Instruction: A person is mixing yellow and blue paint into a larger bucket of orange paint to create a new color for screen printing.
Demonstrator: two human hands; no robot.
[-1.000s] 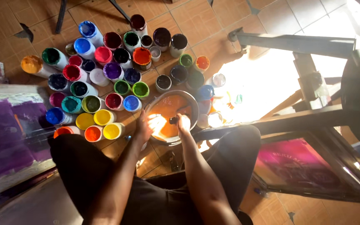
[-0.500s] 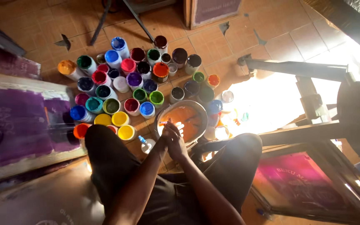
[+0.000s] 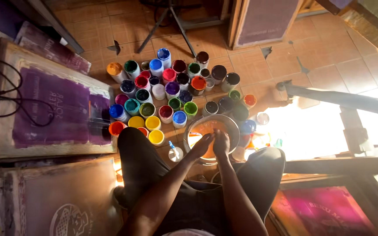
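While the person sits on the tiled floor point(image 3: 329, 65) with knees spread, both hands meet over the round metal bowl of orange paint point(image 3: 197, 127), which stands on the floor between the knees, just in front of the lap. The left hand point(image 3: 203, 146) rests at the bowl's near rim, fingers loosely curled; whether it grips anything cannot be told. The right hand point(image 3: 221, 143) is bunched over the paint, seemingly pinching something small, though glare hides it. Beyond the bowl stands a tight cluster of open paint jars in many colours point(image 3: 167, 94); a small blue-tipped bottle point(image 3: 173, 150) lies just left of the bowl. A purple-stained wooden screen frame point(image 3: 53, 105) lies at the left. Judgement: work goes best steadying the rim with the left hand, keeping motions small and drips inside the bowl.
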